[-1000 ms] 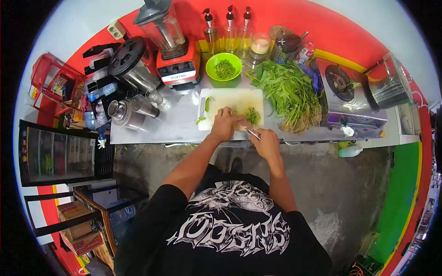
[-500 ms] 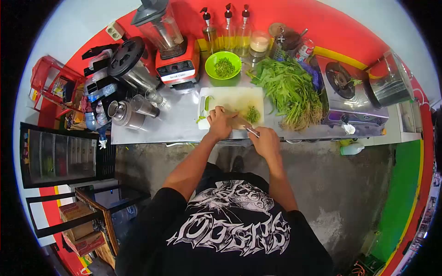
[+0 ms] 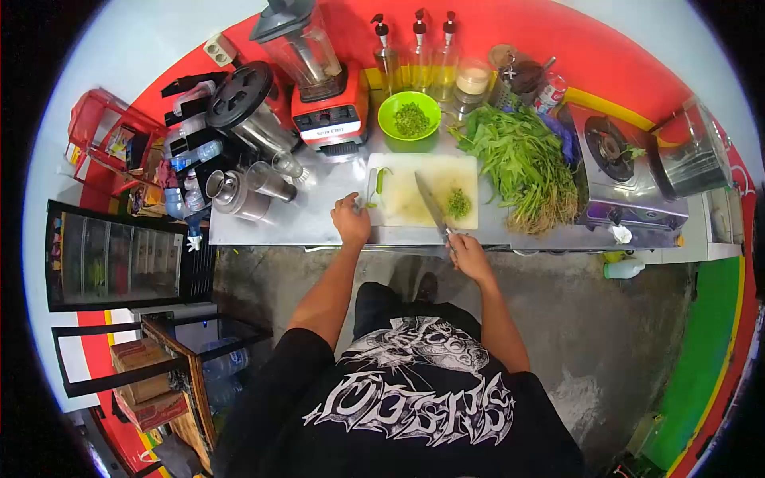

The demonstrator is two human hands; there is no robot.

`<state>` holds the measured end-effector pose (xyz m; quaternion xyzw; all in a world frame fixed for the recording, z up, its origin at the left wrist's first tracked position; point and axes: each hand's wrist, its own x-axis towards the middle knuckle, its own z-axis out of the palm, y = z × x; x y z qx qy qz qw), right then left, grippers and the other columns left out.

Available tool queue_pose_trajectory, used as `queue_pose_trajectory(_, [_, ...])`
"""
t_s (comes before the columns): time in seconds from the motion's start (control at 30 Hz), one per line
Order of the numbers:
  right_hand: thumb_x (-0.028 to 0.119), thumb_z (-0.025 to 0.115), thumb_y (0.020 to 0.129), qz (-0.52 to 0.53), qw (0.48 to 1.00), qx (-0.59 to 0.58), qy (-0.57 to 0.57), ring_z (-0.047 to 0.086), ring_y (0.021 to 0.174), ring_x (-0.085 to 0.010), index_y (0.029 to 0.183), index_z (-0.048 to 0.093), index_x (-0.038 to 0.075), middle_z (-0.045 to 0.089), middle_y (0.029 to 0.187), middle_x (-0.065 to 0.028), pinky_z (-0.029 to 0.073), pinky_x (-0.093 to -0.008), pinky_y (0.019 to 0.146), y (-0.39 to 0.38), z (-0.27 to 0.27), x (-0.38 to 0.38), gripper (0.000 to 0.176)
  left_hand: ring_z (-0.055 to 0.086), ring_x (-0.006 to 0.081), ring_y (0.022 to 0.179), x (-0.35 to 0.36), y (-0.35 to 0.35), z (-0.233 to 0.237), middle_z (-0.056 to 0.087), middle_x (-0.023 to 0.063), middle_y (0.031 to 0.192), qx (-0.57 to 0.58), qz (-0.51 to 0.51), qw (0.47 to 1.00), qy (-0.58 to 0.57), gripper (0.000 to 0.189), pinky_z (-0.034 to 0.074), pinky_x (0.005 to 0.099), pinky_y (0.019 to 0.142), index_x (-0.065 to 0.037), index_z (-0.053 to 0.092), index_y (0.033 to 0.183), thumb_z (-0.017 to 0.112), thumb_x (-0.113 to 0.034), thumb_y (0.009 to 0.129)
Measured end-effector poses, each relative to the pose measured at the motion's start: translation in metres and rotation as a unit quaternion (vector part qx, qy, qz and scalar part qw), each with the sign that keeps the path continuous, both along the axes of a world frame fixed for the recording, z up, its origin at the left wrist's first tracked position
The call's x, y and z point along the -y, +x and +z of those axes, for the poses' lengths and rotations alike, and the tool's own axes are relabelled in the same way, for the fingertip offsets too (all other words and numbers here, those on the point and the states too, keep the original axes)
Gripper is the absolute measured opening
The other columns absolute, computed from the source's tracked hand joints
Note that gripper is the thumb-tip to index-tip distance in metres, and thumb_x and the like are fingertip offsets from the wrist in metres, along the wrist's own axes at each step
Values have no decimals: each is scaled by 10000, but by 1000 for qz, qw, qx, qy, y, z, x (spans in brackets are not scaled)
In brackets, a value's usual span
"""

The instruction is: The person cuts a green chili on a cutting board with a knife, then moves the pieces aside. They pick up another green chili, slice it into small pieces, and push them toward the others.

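My right hand (image 3: 468, 255) grips the handle of a kitchen knife (image 3: 431, 201), whose blade points up and left over the white cutting board (image 3: 398, 217). Just right of the blade lies a small heap of chopped greens (image 3: 458, 204). A green chili-like piece (image 3: 381, 180) rests near the board's left side. My left hand (image 3: 351, 220) is at the board's left edge, over the metal counter, with its fingers curled together; what they hold, if anything, is too small to name. Behind the board stands a lime-green bowl (image 3: 389, 137) containing chopped greens.
A bunch of leafy greens with roots (image 3: 526, 163) lies right of the board, beside a gas stove (image 3: 637, 187). A red blender (image 3: 331, 119) and pump bottles (image 3: 419, 60) stand at the back. Metal cups (image 3: 227, 191) are at left.
My left hand has left the knife area and moved left to the board's edge. The knife has swung so its blade points away from me, apart from the chopped heap. The view has shifted slightly.
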<state>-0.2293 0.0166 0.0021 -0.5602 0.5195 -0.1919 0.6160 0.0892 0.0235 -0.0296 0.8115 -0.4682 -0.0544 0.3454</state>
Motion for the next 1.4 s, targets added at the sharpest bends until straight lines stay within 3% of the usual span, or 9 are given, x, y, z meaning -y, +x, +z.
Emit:
queue_pose_trajectory(0.23, [390,480,1072,-2,999,41,-11,497,526,-124,927,622,13,524,628,-18,433,-320,510,5,-23,-3,428,626,338,999,1,-3,-2,693,157,1041,-68,-54,996,1,296,479,435,906,-91,741,1085,721,-105,790])
queue_pose_trajectory(0.4, [378,483,1072,-68,992,91,60,487,525,-103,938,622,28,514,640,-12,425,-307,502,1,-26,-8,400,621,354,980,0,-7,-2,685,142,1031,-1,-48,999,1,157,501,454,871,-116,772,966,747,-133,812])
queue_pose_trajectory(0.5, [354,470,1075,-105,992,37,58,589,575,-218,977,603,2,593,680,-88,479,-381,567,-4,-27,-4,389,617,369,964,0,-3,-6,678,136,1018,18,-59,998,2,118,503,460,861,-97,762,941,735,-130,831])
queue_pose_trajectory(0.57, [322,484,1066,-110,985,-70,-111,660,733,-385,1032,581,-18,663,791,-200,501,-475,678,-7,-66,1,355,617,367,958,4,3,-20,676,145,1020,8,-76,997,-25,94,496,463,853,-58,734,921,707,-107,845])
queue_pose_trajectory(0.67, [302,513,1049,-107,964,-131,-203,643,884,-477,1047,584,-16,668,898,-268,486,-522,775,4,5,-9,326,617,356,937,4,3,-15,671,156,1002,-36,-85,995,-41,84,487,460,846,-31,708,924,681,-69,855])
queue_pose_trajectory(0.87, [316,543,1034,-21,980,-98,-174,643,881,-474,1060,596,5,670,898,-257,484,-513,756,-1,1,-10,316,632,330,891,-7,3,7,657,163,958,-76,-114,990,-35,175,498,435,817,-24,707,1008,700,-31,833])
queue_pose_trajectory(1.17, [311,557,1028,-71,963,-141,-221,633,785,-445,1017,600,-2,659,857,-240,487,-457,711,-18,4,1,316,676,338,767,-14,3,16,683,185,896,-77,-99,992,3,147,537,412,727,-14,744,995,672,-52,874])
queue_pose_trajectory(1.33, [297,572,1019,-65,978,-75,-181,601,697,-248,1095,634,15,625,776,-125,468,-398,678,-42,10,5,299,657,276,749,-14,-2,19,675,165,883,-62,-121,988,-67,155,527,377,703,-2,728,1042,658,-48,911])
queue_pose_trajectory(1.4, [291,579,1016,-69,975,-91,-193,603,704,-250,1084,632,16,627,780,-125,470,-396,686,-42,9,6,288,645,276,781,-13,-15,34,658,168,926,-108,-146,981,-71,196,523,373,723,-6,700,1109,634,-3,925])
